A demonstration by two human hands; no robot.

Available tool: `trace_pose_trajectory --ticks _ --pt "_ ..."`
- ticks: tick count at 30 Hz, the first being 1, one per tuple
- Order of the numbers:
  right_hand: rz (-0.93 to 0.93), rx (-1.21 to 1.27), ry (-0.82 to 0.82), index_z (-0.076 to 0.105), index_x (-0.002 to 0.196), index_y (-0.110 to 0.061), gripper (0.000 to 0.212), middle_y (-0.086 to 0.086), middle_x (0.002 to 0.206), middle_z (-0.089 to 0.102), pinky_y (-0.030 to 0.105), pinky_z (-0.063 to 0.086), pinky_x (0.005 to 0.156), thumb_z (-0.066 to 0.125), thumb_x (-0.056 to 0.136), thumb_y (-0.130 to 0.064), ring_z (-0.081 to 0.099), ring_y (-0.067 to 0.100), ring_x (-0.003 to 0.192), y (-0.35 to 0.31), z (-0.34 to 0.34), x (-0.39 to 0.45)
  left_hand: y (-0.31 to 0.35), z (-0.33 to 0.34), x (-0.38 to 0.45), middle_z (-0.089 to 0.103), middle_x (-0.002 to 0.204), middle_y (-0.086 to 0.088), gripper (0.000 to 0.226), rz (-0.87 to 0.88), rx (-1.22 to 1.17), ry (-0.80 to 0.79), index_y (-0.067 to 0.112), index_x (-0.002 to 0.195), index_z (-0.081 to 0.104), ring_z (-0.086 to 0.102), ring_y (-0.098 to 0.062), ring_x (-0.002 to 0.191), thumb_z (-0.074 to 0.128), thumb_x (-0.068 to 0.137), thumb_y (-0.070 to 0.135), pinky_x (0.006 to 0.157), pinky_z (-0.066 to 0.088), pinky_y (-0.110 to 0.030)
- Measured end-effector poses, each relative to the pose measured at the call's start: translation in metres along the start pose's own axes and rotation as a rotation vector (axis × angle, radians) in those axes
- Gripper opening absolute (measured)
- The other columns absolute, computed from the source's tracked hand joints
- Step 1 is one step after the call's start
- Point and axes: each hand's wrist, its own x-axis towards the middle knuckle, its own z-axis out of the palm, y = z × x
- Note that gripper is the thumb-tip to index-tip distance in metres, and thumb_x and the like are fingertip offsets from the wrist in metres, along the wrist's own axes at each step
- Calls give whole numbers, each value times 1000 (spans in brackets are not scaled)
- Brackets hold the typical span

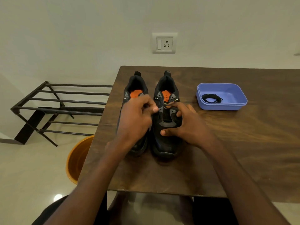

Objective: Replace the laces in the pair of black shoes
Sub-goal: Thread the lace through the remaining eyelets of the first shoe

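Note:
Two black shoes with orange insoles stand side by side on the brown table, toes toward me. My left hand hovers over the left shoe, its fingers curled and reaching across to the right shoe. My right hand rests on the right shoe, fingers curled at the eyelets near the tongue and thumb lying across the toe area. Whether either hand pinches a lace I cannot make out. A coiled black lace lies in a blue tray to the right of the shoes.
An orange bucket stands on the floor by the table's left edge. A black metal rack sits on the floor at the left. A wall socket is above the table.

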Motion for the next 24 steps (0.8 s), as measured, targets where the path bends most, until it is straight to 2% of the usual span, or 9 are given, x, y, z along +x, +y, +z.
trace_pose_trajectory --ticks 4,6,10,12,14,17,19,21,24 --pt "12 -6 -5 48 132 -51 86 -9 121 45 38 52 95 97 62 -42 51 9 115 -2 -2 -2 21 -28 2 71 101 -6 16 0 -656 169 17 99 60 71 -26 106 48 108 12 80 52 -32" --pt "14 -13 3 49 131 -51 85 -9 119 45 36 52 93 97 62 -42 51 9 113 -2 -1 -2 28 -40 1 69 95 -10 19 -16 -824 199 16 98 55 72 -37 100 41 110 13 72 49 -31" --pt "6 4 4 54 127 -49 75 -9 103 53 34 52 81 95 66 -40 56 7 95 -3 -8 -2 25 -42 -6 69 83 -11 16 -116 -278 343 7 96 58 69 -23 75 49 106 14 61 56 -33" --pt "33 92 29 60 120 -45 53 -6 80 60 38 56 75 89 76 -35 60 8 76 1 -12 1 25 -44 -10 64 77 -2 13 -165 84 382 13 95 59 62 -15 64 53 104 21 54 51 -35" --pt "81 136 88 66 108 -35 26 -5 67 64 41 60 76 81 86 -35 65 12 69 5 -15 4 26 -49 -14 59 75 2 14 -276 369 270 19 96 57 56 -12 63 53 103 30 57 44 -32" --pt "152 69 117 72 87 -25 19 -2 68 69 35 59 70 74 92 -44 66 15 70 8 -20 3 30 -56 -18 60 92 -4 23 -478 615 -28 18 108 58 62 -25 87 54 101 39 88 53 -52" --pt "196 46 80 75 78 -21 34 -1 60 65 32 49 61 68 94 -50 56 13 60 7 -25 0 33 -50 -19 55 128 -12 36 -489 773 -105 17 127 53 53 -36 124 57 98 38 111 36 -67" --pt "233 127 25 78 75 -16 42 -2 49 56 30 44 55 66 95 -51 47 11 50 4 -30 -4 40 -38 -18 36 154 -11 47 -352 783 -44 23 141 47 33 -33 146 58 97 37 121 15 -66" --pt "246 289 -95 77 82 -11 36 2 58 62 23 46 51 71 94 -45 54 11 51 -1 -35 -10 46 -20 -18 39 154 -2 47 -157 662 -23 27 142 46 36 -22 145 58 99 40 122 12 -55"
